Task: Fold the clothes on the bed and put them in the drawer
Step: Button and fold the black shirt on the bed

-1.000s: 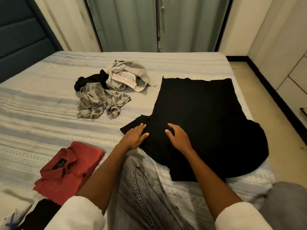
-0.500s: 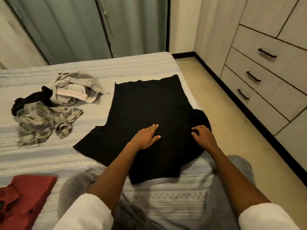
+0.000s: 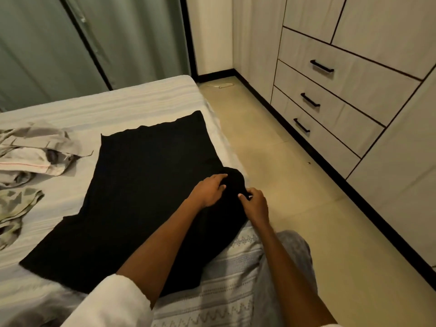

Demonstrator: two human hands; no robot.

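Room: bedroom with a pale striped bed [image 3: 151,102] that fills the left and lower part of the view, green curtains [image 3: 70,38] behind it and a tiled floor [image 3: 295,190] on the right.
Black garment [image 3: 141,185]: spread flat on the bed near its right edge, far hem straight, one sleeve reaching towards the lower left, the other bunched into a rounded lump at the mattress edge.
Left hand [image 3: 208,190]: palm down on the black cloth just beside the bunched sleeve, fingers slightly bent and resting on the fabric, not closed round it.
Right hand [image 3: 256,204]: at the bed's edge, thumb and fingers curled onto the bunched sleeve and pinching its cloth.
Sleeves: white cuffs [image 3: 118,303] pushed up both forearms.
Other clothes: grey crumpled garment [image 3: 35,152] and camouflage-patterned garment [image 3: 14,208] at the left edge, apart from the black one.
Drawers [image 3: 330,102]: three with dark bar handles in the pale wardrobe on the right wall, all closed.
Knee: grey-trousered leg [image 3: 295,256] at the mattress edge.
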